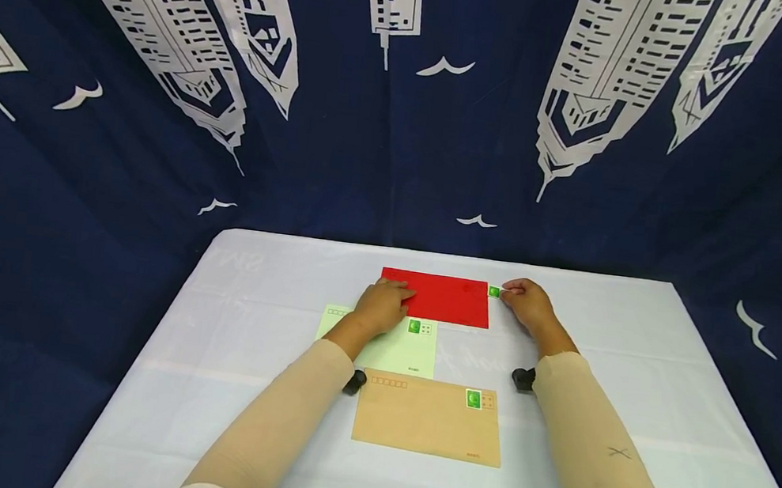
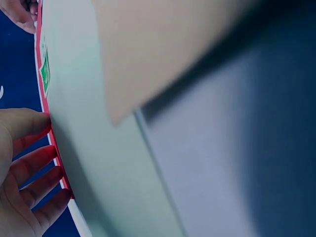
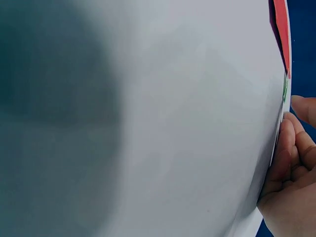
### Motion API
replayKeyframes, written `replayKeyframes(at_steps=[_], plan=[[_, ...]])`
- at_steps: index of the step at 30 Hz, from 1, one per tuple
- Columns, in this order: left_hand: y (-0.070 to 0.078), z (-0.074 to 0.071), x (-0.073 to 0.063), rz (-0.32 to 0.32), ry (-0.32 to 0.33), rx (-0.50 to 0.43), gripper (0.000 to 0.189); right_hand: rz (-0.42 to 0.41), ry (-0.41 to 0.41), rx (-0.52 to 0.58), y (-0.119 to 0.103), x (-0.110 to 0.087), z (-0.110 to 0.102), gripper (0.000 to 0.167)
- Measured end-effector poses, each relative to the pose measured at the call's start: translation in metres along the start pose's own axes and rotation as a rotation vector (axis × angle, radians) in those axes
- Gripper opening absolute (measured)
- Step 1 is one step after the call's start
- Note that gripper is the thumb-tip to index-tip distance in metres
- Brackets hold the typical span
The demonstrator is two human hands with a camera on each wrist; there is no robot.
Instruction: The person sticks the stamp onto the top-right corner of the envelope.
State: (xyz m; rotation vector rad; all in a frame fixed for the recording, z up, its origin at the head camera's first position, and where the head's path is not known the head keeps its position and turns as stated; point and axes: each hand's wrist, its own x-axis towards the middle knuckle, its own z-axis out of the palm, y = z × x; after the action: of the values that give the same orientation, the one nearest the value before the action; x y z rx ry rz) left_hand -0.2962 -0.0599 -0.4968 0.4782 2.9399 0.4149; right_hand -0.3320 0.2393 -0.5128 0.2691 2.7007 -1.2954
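A red envelope (image 1: 453,300) lies near the far edge of the table. My left hand (image 1: 382,307) rests on its left end with the fingers extended, and the left wrist view has those fingers (image 2: 42,173) spread along the red edge. Just beyond the envelope's right end, my right hand (image 1: 529,305) pinches a small green stamp (image 1: 494,292) with a white border by its right side. In the right wrist view, the other fingers (image 3: 296,163) are bent below the thumb, and the stamp shows only as a thin green sliver (image 3: 285,89).
Nearer on the white table (image 1: 245,340), a pale green envelope (image 1: 394,352) carries a green stamp (image 1: 414,327), its left part hidden by my arm. In front lies a brown envelope (image 1: 426,419) with another green stamp (image 1: 473,399). A dark blue printed curtain (image 1: 386,156) hangs behind the table.
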Motion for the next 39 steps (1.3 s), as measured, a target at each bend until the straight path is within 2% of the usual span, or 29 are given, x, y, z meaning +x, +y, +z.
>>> replayKeyframes(at_steps=[9, 19, 39], plan=[[0.0004, -0.0013, 0.0029, -0.011, -0.028, -0.044, 0.044, 0.051, -0.041, 0.0, -0.0071, -0.0023, -0.0005, 0.035], [0.0021, -0.0027, 0.0017, -0.041, -0.058, -0.033, 0.048, -0.005, -0.028, -0.007, -0.0048, 0.0007, 0.0017, 0.031], [0.003, -0.0023, 0.0021, -0.055, -0.084, 0.019, 0.051, -0.005, -0.02, -0.05, -0.003, 0.0041, 0.0041, 0.029]])
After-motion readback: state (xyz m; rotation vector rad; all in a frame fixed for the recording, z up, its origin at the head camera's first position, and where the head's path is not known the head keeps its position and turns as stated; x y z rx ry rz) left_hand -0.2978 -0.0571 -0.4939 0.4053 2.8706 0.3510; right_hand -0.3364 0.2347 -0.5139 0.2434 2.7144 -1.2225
